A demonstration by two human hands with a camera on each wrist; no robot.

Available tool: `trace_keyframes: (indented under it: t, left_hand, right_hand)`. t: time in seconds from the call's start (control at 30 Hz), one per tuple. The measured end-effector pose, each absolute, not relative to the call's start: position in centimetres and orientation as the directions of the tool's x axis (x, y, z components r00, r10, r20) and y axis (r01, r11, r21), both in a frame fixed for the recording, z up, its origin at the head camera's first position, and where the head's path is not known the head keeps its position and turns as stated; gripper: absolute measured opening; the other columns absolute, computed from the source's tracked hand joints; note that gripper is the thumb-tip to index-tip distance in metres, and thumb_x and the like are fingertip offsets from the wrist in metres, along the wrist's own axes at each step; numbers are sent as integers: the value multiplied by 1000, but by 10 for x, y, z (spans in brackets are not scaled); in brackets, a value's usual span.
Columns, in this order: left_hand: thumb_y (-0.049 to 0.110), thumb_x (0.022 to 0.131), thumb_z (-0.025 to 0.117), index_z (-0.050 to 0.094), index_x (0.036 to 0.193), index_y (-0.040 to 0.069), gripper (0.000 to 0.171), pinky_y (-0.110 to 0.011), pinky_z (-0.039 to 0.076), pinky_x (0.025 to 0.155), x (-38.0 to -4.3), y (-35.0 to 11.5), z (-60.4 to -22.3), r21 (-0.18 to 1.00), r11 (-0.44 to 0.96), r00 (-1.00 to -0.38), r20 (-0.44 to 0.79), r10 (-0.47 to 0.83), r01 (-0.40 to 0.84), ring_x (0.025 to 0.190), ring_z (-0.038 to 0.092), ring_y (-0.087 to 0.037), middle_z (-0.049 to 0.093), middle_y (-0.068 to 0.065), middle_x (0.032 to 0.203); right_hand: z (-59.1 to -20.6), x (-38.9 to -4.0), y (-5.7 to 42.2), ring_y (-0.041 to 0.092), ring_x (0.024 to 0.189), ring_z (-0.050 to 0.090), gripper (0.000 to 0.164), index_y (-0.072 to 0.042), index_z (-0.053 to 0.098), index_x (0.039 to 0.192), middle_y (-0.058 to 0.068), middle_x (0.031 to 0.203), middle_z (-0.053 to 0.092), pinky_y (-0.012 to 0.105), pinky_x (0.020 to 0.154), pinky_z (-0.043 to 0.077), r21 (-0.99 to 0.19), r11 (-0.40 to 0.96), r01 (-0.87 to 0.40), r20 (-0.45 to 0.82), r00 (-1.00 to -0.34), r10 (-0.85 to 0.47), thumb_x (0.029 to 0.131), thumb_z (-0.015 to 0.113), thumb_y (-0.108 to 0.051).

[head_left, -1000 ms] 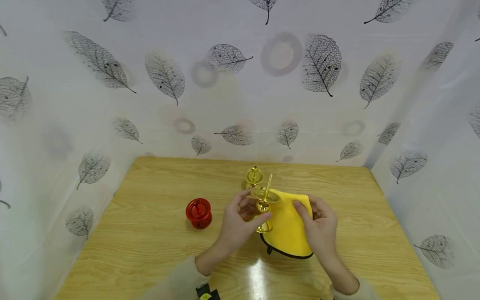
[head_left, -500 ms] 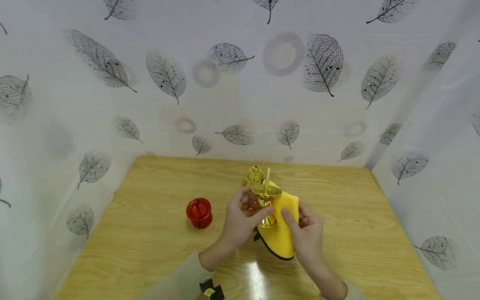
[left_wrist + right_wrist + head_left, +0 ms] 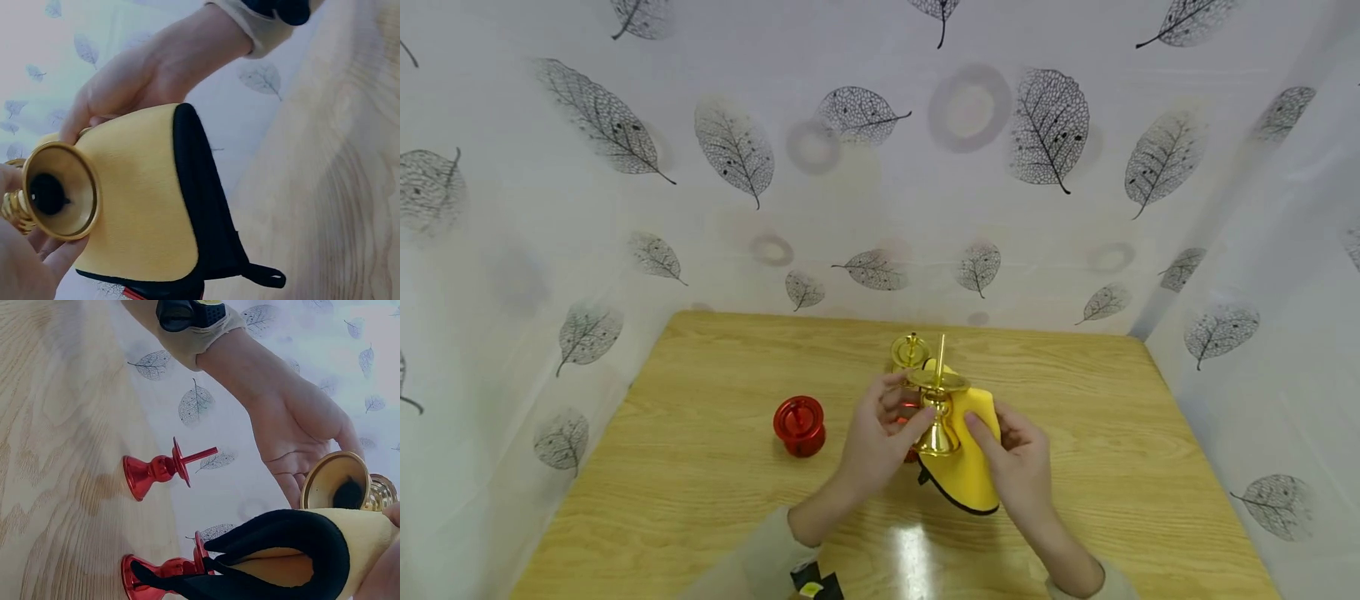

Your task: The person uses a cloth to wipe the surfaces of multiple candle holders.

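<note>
My left hand (image 3: 872,446) grips a gold candlestick (image 3: 938,440) off the table, its drip plate and thin spike pointing up. In the left wrist view the hollow underside of its base (image 3: 84,190) faces the camera. A yellow cloth (image 3: 966,479) with black edging and a small black loop is pinched by my right hand (image 3: 1018,467), thumb in front. The folded cloth lies against the candlestick's right side and behind it. Seen from the right wrist, the black edging (image 3: 331,537) curves round the cloth's fold. Some fingers of both hands are hidden.
On the wooden table (image 3: 730,367), a red candlestick (image 3: 799,427) stands to the left. A second red candlestick (image 3: 169,572), mostly hidden in the head view, stands behind my left hand. Another gold candlestick (image 3: 910,352) stands farther back. A leaf-patterned curtain (image 3: 880,208) surrounds the table.
My right hand has moved left with the cloth, which is now narrower and closer against the candlestick. The candlestick has shifted slightly right and stands more upright in my left hand.
</note>
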State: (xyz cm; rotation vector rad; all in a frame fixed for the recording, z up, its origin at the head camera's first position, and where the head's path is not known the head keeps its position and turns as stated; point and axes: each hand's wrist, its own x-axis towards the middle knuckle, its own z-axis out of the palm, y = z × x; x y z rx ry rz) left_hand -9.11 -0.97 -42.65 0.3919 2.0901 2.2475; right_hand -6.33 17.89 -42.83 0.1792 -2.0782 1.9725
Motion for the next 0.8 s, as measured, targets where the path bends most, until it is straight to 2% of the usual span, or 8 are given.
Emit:
trace_keyframes:
  t: [0.13, 0.3, 0.5, 0.57, 0.73, 0.8]
  left_hand:
    - [8, 94, 77, 54, 147, 2, 58, -20, 61, 81, -96, -17, -423, 995, -87, -962, 77, 263, 56, 93, 71, -11, 72, -28, 121]
    - [12, 94, 79, 58, 145, 1, 56, -20, 59, 79, -100, -20, -423, 996, -65, -939, 76, 336, 57, 92, 68, -11, 71, -28, 120]
    - [16, 95, 79, 55, 149, 4, 61, -20, 60, 76, -101, -19, -426, 999, -29, -940, 49, 337, 41, 92, 70, -13, 72, -25, 120]
    - [16, 95, 79, 53, 149, 4, 62, -21, 61, 75, -101, -18, -427, 999, -10, -944, 44, 327, 43, 92, 71, -14, 73, -24, 120]
    - [14, 93, 81, 54, 147, 3, 61, -20, 61, 75, -102, -14, -430, 998, 24, -959, 55, 277, 64, 93, 73, -18, 75, -21, 120]
    - [14, 92, 82, 54, 145, 2, 61, -20, 61, 76, -103, -12, -431, 996, 37, -964, 66, 256, 78, 94, 74, -22, 75, -20, 120]
  right_hand:
    - [-428, -65, 183, 9, 72, 77, 20, 15, 70, 117, -8, 88, 80, 27, 60, 63, -960, 54, -274, 277, -959, 62, 100, 65, 5]
    - [-428, -66, 185, 9, 67, 76, 19, 15, 70, 115, -8, 86, 80, 26, 56, 62, -959, 47, -281, 283, -957, 55, 99, 66, 5]
    - [-429, -65, 182, 7, 64, 75, 15, 12, 73, 110, -6, 84, 80, 24, 53, 60, -939, 90, -332, 339, -938, 68, 97, 67, 10]
    - [-430, -65, 180, 6, 63, 74, 16, 11, 74, 110, 0, 83, 80, 23, 52, 59, -930, 119, -349, 359, -930, 75, 96, 67, 10]
    - [-434, -62, 177, 2, 68, 75, 21, 12, 75, 114, 26, 90, 78, 22, 54, 60, -894, 183, -408, 424, -904, 56, 94, 67, 13]
    - [-436, -61, 176, 1, 70, 75, 23, 13, 74, 115, 31, 92, 77, 22, 54, 60, -880, 203, -430, 448, -892, 52, 94, 67, 14]
